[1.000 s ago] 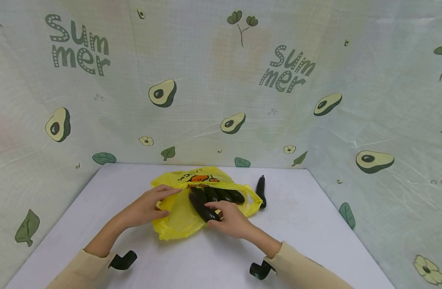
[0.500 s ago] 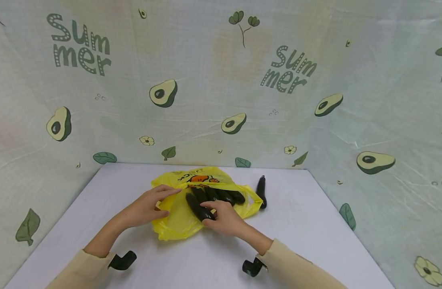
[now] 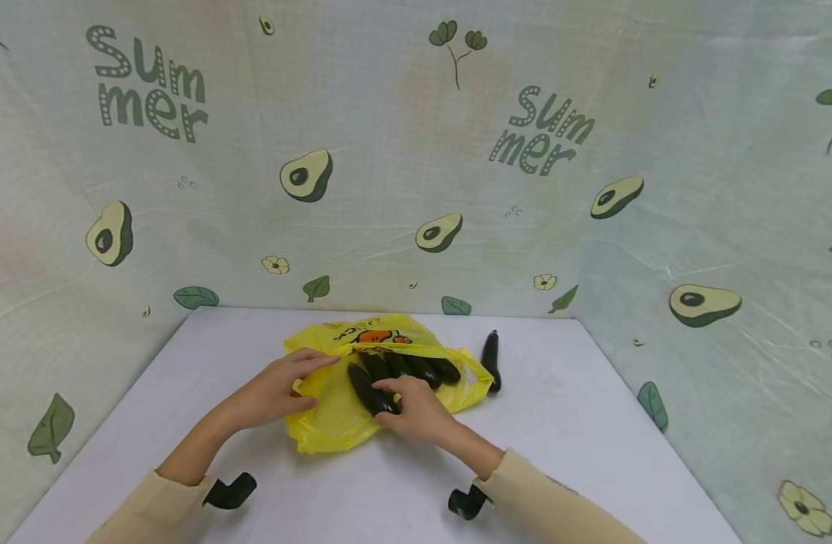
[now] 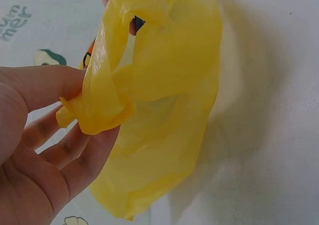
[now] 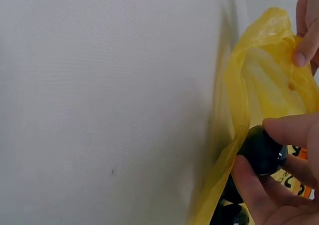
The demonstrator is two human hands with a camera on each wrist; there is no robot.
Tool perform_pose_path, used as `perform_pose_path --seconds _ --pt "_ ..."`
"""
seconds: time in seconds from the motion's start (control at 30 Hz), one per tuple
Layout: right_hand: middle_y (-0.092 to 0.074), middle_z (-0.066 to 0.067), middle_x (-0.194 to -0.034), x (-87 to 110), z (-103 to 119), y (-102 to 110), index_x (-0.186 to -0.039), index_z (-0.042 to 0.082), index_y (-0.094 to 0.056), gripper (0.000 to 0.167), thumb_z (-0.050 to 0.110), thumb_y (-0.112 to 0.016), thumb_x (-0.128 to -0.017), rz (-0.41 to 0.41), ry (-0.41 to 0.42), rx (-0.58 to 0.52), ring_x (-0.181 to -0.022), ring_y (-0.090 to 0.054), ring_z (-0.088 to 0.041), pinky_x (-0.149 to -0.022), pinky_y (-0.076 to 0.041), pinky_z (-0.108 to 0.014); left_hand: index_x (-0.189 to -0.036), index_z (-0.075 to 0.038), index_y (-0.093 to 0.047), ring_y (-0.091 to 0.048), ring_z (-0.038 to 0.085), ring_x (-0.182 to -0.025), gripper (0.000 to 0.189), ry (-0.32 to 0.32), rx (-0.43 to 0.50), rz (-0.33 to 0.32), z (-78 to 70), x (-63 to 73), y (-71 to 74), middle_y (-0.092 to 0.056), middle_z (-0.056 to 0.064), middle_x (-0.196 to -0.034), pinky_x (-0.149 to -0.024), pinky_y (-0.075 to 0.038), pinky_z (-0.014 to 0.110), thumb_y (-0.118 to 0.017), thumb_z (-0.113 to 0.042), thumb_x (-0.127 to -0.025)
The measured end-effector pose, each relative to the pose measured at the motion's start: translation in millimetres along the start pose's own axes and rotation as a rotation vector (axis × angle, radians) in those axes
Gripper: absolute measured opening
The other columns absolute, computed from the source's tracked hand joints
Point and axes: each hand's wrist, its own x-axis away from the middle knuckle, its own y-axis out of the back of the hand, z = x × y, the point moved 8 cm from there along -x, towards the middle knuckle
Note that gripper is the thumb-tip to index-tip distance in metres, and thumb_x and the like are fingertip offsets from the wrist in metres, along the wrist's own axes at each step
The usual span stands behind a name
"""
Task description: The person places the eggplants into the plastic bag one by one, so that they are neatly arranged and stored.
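Observation:
A yellow plastic bag [image 3: 330,429] lies on the white table with its mouth toward me. Its left edge is held by my left hand [image 3: 279,389]; in the left wrist view the thumb and fingers [image 4: 92,157] close around a fold of the film. My right hand [image 3: 421,412] grips a dark, glossy eggplant [image 3: 365,387] at its near end, over the bag's mouth. The right wrist view shows thumb and fingers around the rounded end of that eggplant [image 5: 260,150]. Several more eggplants [image 3: 422,369] lie side by side inside the bag, their far ends hidden under the film.
Another eggplant [image 3: 490,363] lies on the table [image 3: 565,438], just right of the bag, its lower end close to the handle. A patterned cloth [image 3: 368,249] with avocados and leaves hangs behind the table and along both sides.
My right hand has shifted left, bringing the gripped eggplant to the left side of the bag's mouth, apart from the others. The left hand has stayed in place.

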Motion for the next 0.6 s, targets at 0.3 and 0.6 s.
perform_pose_path --seconds 0.3,0.6 --pt "-0.066 0.0 -0.102 -2.0 1.1 -3.7 -0.138 0.012 -0.071 0.048 0.018 -0.083 -0.092 -0.039 -0.011 0.031 -0.078 -0.052 -0.007 -0.071 -0.048 -0.023 -0.158 -0.015 -0.052 -0.061 0.03 -0.118 0.072 -0.01 0.009 0.004 1.0 0.3 -0.3 -0.053 0.015 -0.15 -0.083 -0.059 0.025 -0.08 -0.002 -0.093" --pt "-0.063 0.002 -0.1 -4.2 -2.9 -8.9 -0.137 0.014 -0.071 0.049 0.021 -0.085 -0.09 -0.069 -0.016 0.04 -0.076 -0.051 -0.007 -0.071 -0.048 -0.023 -0.158 -0.015 -0.053 -0.061 0.028 -0.118 0.073 -0.005 -0.011 -0.002 1.3 0.3 -0.2 -0.055 0.013 -0.148 -0.083 -0.058 0.024 -0.08 -0.002 -0.092"
